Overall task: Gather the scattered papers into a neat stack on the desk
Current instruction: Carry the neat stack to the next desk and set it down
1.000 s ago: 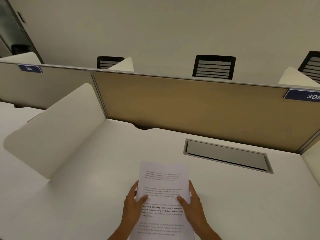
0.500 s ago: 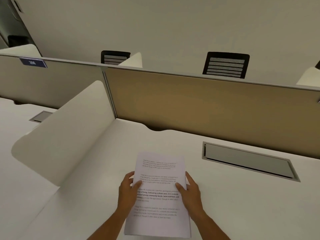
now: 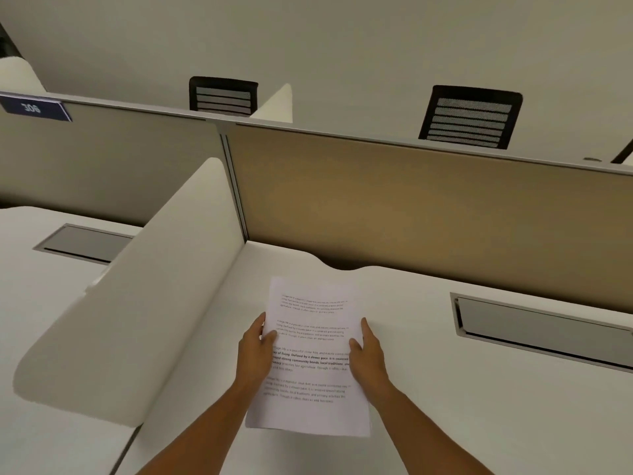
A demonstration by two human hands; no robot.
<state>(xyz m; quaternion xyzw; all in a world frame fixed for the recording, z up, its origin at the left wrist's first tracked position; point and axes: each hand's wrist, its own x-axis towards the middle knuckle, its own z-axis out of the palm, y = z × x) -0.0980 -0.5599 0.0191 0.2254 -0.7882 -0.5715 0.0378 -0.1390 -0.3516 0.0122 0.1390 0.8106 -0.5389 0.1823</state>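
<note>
I hold the stack of papers between both hands, one on each long edge. My left hand grips the left edge with the thumb lying over the printed face and the other fingers curled along the side; whether they reach under the sheets I cannot tell. My right hand clasps the right edge in the same way, thumb on top. The sheets look squared up, with only a thin sliver of a lower page showing at the near right corner. The top page carries four blocks of text, one of them in bold between my thumbs. The stack sits over the white desk; whether it lies flat or is raised a little I cannot tell.

Left of my left hand a rounded white side divider stands upright. Beyond my fingertips the tan back panel closes off the desk, with a shallow notch in the desk edge just ahead of the papers. Right of my right hand, well apart, a grey cable hatch is set into the desktop. Behind the panel two black chair backs rise.
</note>
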